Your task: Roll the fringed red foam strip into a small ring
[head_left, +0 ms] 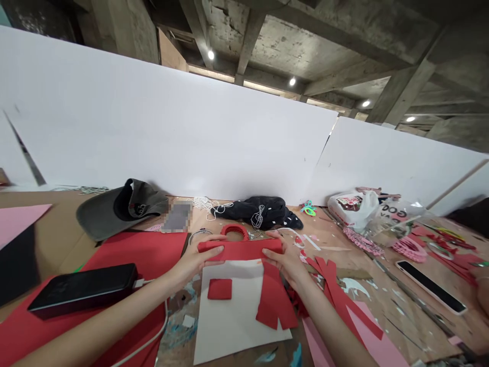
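A wide red strip [242, 251], paper or thin foam, is stretched level between my two hands. My left hand [198, 257] grips its left end, thumb in front and fingers behind. At the other end, my right hand [287, 257] pinches it the same way. Below the strip lies a white sheet [233, 331], bearing a small red rectangle [219, 289] and a larger red piece [274, 300] with a notched lower edge. Just beyond the strip sits a red ring [234, 232], partly hidden. Red scraps [330, 285] lie right of my right forearm.
On the left, a black power bank [86, 288] with a white cable rests on red sheets, near a grey cap [124, 206]. Black cloth [263, 211] lies by the white panel [171, 132]. Rightward are plastic bags [355, 209], pink rings [410, 250] and a phone [431, 287].
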Demonstrator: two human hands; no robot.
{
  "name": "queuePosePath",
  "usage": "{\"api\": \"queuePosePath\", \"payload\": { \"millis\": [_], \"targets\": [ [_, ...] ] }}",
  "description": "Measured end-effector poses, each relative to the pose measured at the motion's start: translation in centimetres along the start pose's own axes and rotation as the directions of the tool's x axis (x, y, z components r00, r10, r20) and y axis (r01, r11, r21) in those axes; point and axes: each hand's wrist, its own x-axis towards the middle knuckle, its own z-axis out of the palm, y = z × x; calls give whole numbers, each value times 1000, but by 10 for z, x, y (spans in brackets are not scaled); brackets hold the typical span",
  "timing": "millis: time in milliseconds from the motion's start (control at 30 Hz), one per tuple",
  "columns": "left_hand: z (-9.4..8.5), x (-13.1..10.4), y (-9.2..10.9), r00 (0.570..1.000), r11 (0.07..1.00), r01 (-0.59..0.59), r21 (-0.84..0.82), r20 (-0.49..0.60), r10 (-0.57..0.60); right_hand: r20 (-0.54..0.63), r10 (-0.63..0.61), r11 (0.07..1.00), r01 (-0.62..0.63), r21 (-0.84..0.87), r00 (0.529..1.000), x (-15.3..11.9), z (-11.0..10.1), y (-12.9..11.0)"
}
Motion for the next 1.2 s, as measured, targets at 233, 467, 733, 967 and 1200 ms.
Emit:
{"api": "queuePosePath", "payload": {
  "millis": [233,467,733,967,1200],
  "targets": [
    [-12,1,-16,974,979,-94,180,-187,128,3,-239,933,230,-276,971,10,5,15],
    [-28,9,-34,968,910,-140,391,-139,209,122,-166,883,203,-423,978,18,-3,46],
    [-36,11,-48,972,872,-181,456,-53,229,278,-103,854,228,-467,955,12,-6,40],
    [-32,8,-40,964,902,-171,395,-122,237,150,-194,847,243,-472,969,14,-6,43],
    [-41,17,-55,968,876,-154,457,-110,228,110,-241,809,262,-525,964,14,10,55]
  ]
}}
